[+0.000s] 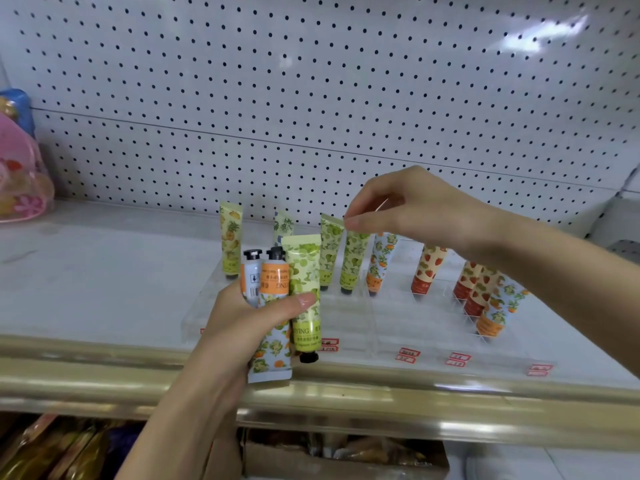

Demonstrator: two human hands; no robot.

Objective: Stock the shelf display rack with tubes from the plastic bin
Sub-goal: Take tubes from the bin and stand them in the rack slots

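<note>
While left hand (242, 320) clasps glossy bundled tubes (303, 271), right hand (415, 209) pinching flat crimp of green tube (353, 261)

Place: a shop, seen at one bay of retail shelving.
Back wall: a white pegboard panel (311, 81) dotted with hook holes, rising behind the shelf (86, 271).
Shelf front edge: a gold rail (104, 368) runs along its width.
Display: a clear display rack (346, 317) near the front edge, with patterned tubes (429, 268) standing in rows.
Pricing: small red price tags (405, 355) line the rack's front.
Other stock: a pink packet (17, 174) at the shelf's left end, with more packaged goods (52, 445) below.
</note>
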